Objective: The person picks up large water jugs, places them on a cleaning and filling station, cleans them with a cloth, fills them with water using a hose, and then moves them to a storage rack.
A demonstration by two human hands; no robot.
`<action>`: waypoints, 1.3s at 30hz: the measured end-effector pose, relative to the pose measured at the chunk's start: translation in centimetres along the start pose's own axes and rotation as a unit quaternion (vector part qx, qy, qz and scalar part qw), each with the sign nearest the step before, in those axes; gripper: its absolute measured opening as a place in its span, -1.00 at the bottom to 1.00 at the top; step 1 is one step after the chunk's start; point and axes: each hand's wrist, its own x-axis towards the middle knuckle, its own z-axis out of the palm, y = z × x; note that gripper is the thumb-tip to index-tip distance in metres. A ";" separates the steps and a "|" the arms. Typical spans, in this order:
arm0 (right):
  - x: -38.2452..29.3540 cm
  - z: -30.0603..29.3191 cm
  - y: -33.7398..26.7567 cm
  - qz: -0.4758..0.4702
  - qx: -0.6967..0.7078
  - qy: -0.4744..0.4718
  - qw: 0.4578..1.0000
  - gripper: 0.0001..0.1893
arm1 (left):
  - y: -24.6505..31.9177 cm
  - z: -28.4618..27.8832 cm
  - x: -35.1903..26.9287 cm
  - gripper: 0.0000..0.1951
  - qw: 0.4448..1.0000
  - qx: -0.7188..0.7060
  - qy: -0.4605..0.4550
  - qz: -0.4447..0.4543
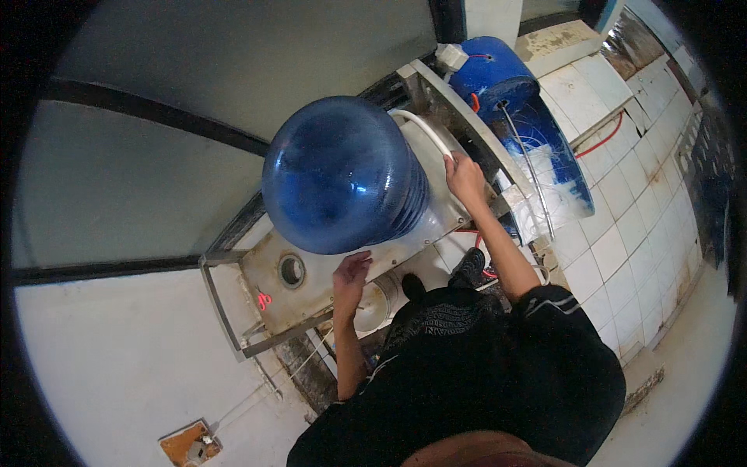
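A large translucent blue water bottle (338, 175) stands on a stainless steel bench (318, 289), its rounded end facing up towards me. My right hand (465, 180) grips a white hose (423, 125), which runs behind the bottle's right side; its far end is hidden. Close to the bottle's lower edge, my left hand (351, 275) hovers over the bench front with fingers loosely apart and nothing in them. Whether its fingertips touch the bottle cannot be told.
Left of the bottle are a round hole (291, 271) in the bench and red-handled scissors (264, 300). A metal frame (222, 309) rims that end. At right lies a cut blue drum (575, 175) with plastic wrap and a metal rod (528, 157). A white bucket (373, 306) sits below.
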 end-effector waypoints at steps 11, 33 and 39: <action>8.6 11.8 6.1 -0.023 0.079 0.005 0.997 -0.46 | 3.4 -6.2 3.6 -0.49 0.938 -0.146 0.310 0.056; -20.2 -18.0 -0.3 -0.005 0.698 0.284 0.657 -0.54 | 24.4 8.3 -4.7 -0.15 0.792 0.035 -0.152 0.591; -33.4 -18.8 14.7 -0.083 0.710 0.400 0.574 -0.51 | 21.3 17.1 -16.4 -0.06 0.674 0.136 -0.256 0.680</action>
